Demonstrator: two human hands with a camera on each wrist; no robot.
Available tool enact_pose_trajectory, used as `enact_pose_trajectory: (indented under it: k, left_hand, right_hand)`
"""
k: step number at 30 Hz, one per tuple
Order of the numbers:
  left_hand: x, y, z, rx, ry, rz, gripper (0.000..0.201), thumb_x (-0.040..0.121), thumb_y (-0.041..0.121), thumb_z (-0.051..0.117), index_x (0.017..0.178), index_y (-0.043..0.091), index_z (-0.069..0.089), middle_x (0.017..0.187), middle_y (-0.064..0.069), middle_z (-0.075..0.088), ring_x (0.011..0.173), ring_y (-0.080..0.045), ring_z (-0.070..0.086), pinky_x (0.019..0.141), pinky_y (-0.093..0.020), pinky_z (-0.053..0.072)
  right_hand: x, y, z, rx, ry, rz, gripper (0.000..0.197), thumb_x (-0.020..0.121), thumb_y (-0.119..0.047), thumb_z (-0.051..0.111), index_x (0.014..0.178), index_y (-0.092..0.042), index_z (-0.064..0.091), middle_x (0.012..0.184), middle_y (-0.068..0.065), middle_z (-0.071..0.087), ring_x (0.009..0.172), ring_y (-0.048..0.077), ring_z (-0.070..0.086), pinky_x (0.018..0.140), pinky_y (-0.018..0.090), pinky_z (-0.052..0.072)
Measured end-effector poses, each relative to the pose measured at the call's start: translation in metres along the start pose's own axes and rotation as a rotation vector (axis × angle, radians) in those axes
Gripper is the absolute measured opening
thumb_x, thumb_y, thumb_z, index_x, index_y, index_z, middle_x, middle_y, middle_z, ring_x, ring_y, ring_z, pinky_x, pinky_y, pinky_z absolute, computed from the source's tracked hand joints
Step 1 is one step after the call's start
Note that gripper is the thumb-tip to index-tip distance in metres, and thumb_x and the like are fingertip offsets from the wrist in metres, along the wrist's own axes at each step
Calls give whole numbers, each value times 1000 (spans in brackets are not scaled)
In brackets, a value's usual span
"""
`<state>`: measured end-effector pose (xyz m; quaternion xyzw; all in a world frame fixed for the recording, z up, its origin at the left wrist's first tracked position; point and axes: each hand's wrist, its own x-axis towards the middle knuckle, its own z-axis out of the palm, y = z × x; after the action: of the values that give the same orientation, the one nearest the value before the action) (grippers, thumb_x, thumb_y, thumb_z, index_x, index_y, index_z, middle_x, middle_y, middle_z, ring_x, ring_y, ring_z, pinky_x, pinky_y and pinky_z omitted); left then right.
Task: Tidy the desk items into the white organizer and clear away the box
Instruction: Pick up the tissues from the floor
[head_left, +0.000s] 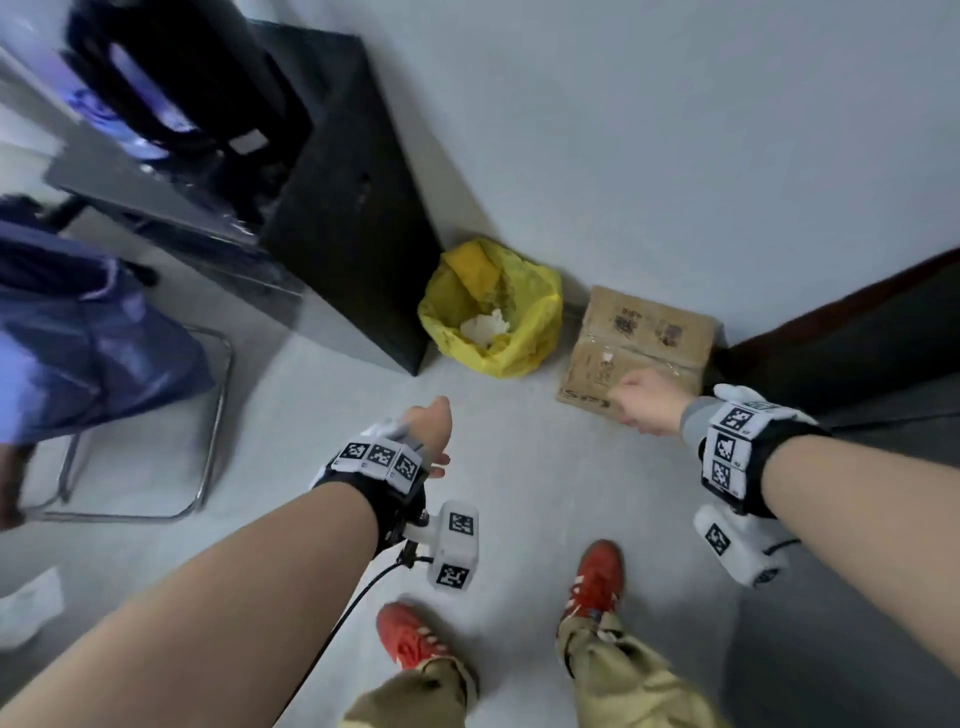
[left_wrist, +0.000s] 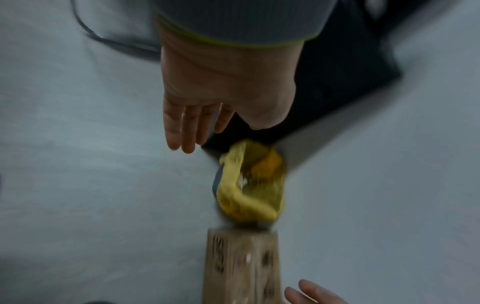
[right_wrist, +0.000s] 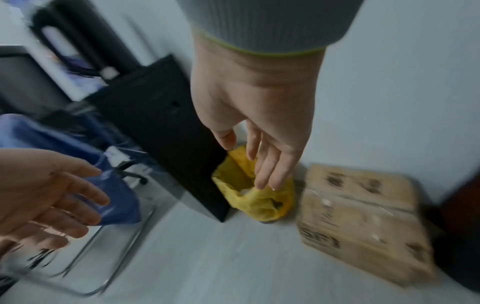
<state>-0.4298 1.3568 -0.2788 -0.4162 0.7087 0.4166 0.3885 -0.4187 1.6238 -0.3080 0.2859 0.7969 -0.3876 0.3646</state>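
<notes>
A brown cardboard box (head_left: 641, 338) lies closed on the grey floor against the wall, just right of a bin lined with a yellow bag (head_left: 491, 306). My right hand (head_left: 641, 402) hangs over the box's near edge. In the right wrist view this hand (right_wrist: 255, 162) has loose, straight fingers, holds nothing and is apart from the box (right_wrist: 363, 222). My left hand (head_left: 434, 436) is to the left, over bare floor. Seen from the left wrist, the left hand (left_wrist: 207, 123) is empty with straight fingers, above the blurred bag (left_wrist: 250, 181) and box (left_wrist: 241, 265). No white organizer shows.
A black cabinet side (head_left: 353, 208) stands left of the bin. Further left, a metal-framed chair (head_left: 208, 441) carries a blue garment (head_left: 93, 332). A dark panel (head_left: 857, 332) borders the box on the right. My red shoes (head_left: 592, 577) stand on the floor below.
</notes>
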Motion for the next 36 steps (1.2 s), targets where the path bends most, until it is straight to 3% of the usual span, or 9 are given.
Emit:
enact_pose_trajectory:
  k: [3, 9, 12, 16, 19, 22, 26, 31, 36]
  left_hand:
    - [-34, -21, -103, -43, 76, 27, 37, 98, 40, 37, 113, 7, 45, 100, -15, 62, 84, -30, 69, 83, -47, 59]
    - [-80, -89, -286, -229, 185, 44, 32, 97, 33, 41, 108, 5, 50, 94, -14, 61, 72, -29, 67, 81, -43, 59]
    - [-89, -134, -349, -291, 208, 36, 27, 96, 31, 41, 103, 6, 49, 93, -15, 61, 71, -29, 68, 87, -47, 58]
    - [-110, -215, -450, -468, 257, 4, 34, 95, 34, 46, 107, 4, 52, 92, -16, 63, 75, -29, 70, 86, -45, 58]
    - [-122, -266, -512, -556, 314, -32, 28, 93, 34, 48, 96, 6, 51, 87, -17, 62, 73, -30, 69, 87, -45, 58]
    - [-112, -312, -580, -650, 369, -69, 27, 92, 35, 48, 90, 8, 50, 82, -16, 64, 67, -28, 70, 85, -48, 59]
    - [-84, -358, -655, -762, 442, -146, 29, 90, 27, 47, 106, 2, 51, 80, -17, 61, 69, -32, 69, 81, -44, 58]
    - [-20, -401, -724, -919, 482, -247, 30, 90, 25, 46, 113, 6, 50, 85, -15, 61, 75, -29, 70, 77, -39, 60]
    - [96, -447, -788, -1021, 554, -391, 36, 77, 29, 47, 105, 8, 48, 74, -15, 57, 59, -29, 59, 63, -35, 50]
  right_hand:
    - [-49, -95, 36, -148, -28, -143, 20, 90, -23, 49, 81, -12, 64, 79, 13, 71, 70, 30, 68, 59, 31, 48]
    - [-130, -256, 155, -290, -183, -332, 11, 76, -25, 55, 70, -17, 55, 65, 8, 59, 61, 26, 57, 55, 29, 37]
    - [-176, -309, 216, -348, -257, -380, 9, 89, -15, 50, 80, -14, 51, 72, 11, 53, 55, 21, 48, 52, 25, 30]
    - [-255, -383, 329, -505, -360, -489, 11, 91, -12, 50, 80, -11, 52, 79, 14, 60, 68, 26, 56, 58, 28, 37]
    - [-307, -427, 403, -652, -442, -575, 12, 93, -13, 50, 82, -12, 53, 82, 11, 64, 70, 25, 62, 52, 23, 34]
    - [-345, -472, 488, -727, -521, -658, 10, 93, -15, 51, 87, -11, 58, 83, 10, 66, 70, 23, 63, 54, 24, 37]
    - [-365, -528, 605, -862, -629, -727, 10, 92, -13, 52, 85, -10, 59, 83, 10, 67, 64, 20, 61, 52, 22, 39]
    - [-339, -582, 758, -861, -780, -694, 8, 94, -13, 50, 87, -11, 53, 86, 12, 62, 57, 16, 60, 48, 20, 36]
    - [-289, -620, 912, -768, -875, -564, 3, 94, -11, 49, 97, -12, 49, 82, 9, 56, 64, 20, 56, 52, 22, 37]
